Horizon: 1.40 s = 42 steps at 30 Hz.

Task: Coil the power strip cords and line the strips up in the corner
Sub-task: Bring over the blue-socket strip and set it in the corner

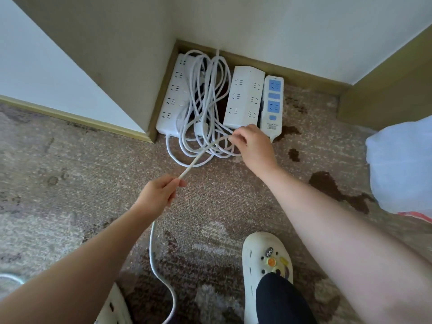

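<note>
While your fingers (178, 183) on the left hand (159, 195) pinch the white cord (198, 157) close to their tips, your right hand (253, 146) nips the same cord further along, beside the coil (205, 106), so the stretch between them runs taut and straight. That tension seems meant to keep the next loop flat as you lay it on. The slack trails from under your left hand back across the carpet (70, 160) past your clog (264, 263), so part of the cord is not yet coiled.

The coil lies loose between the long white strip (171, 97), pushed against the side wall's skirting, and the wider white strip (244, 97). The blue-socketed strip (272, 104) sits just beside that one. All three point into the corner, roughly parallel, so the lining-up looks nearly done.
</note>
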Each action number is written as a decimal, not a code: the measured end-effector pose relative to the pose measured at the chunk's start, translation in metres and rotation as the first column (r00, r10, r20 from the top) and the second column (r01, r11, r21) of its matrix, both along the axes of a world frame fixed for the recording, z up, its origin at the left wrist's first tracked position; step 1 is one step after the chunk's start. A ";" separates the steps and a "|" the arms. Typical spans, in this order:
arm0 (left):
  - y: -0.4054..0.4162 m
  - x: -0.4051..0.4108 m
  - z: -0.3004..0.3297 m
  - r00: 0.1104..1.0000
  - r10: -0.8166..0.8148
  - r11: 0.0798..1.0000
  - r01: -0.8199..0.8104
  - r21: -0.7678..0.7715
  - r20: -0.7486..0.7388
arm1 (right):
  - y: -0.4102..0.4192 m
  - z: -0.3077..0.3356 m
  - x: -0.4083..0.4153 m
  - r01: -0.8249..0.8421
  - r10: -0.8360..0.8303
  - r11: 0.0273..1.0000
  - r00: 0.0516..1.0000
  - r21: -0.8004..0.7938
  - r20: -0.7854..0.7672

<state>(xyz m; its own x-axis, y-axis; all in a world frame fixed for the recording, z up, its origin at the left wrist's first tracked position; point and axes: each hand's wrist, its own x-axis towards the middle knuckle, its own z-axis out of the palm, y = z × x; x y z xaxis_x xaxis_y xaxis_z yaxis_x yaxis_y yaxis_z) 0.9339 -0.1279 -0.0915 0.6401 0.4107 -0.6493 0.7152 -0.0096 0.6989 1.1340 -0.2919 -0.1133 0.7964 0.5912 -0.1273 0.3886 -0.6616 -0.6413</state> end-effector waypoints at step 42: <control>-0.010 0.039 -0.007 0.899 -0.437 0.864 0.431 0.262 -0.038 | 0.034 0.032 0.013 0.430 0.070 0.803 0.617 0.411 -0.784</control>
